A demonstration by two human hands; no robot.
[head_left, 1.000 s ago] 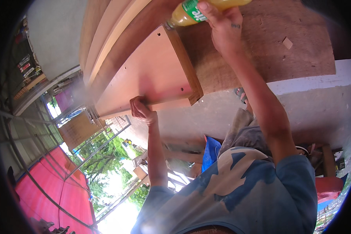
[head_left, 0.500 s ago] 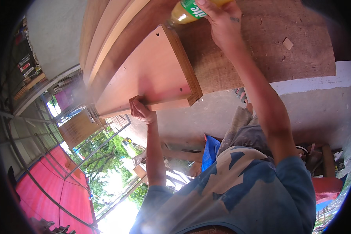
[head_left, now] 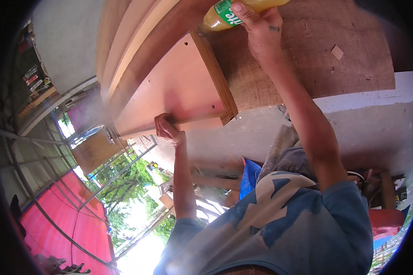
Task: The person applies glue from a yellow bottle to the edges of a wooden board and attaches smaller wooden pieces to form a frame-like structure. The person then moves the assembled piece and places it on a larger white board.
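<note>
A clear plastic bottle point(head_left: 215, 20) with a green label and yellowish-brown contents lies sideways in my right hand point(head_left: 266, 34). My fingers and thumb wrap round it, and its left end is beside the far right corner of a shallow wooden box-like piece point(head_left: 170, 87). That piece has a smooth pinkish-tan face with small dark holes and a layered plywood edge point(head_left: 219, 82). At its near edge my left hand point(head_left: 167, 129) is closed, fingers curled over the rim; the fingertips are partly hidden.
A large brown plywood sheet point(head_left: 348, 36) lies under the piece and bears a small square wood chip point(head_left: 337, 52). Long wooden boards point(head_left: 133, 36) run along the far left. A blue bag point(head_left: 248, 178) lies below, near my body. Metal bars and a red sheet point(head_left: 55, 215) stand at the left.
The bottle and my right hand have shifted slightly right and down in the picture. My left hand remains at the piece's near edge.
</note>
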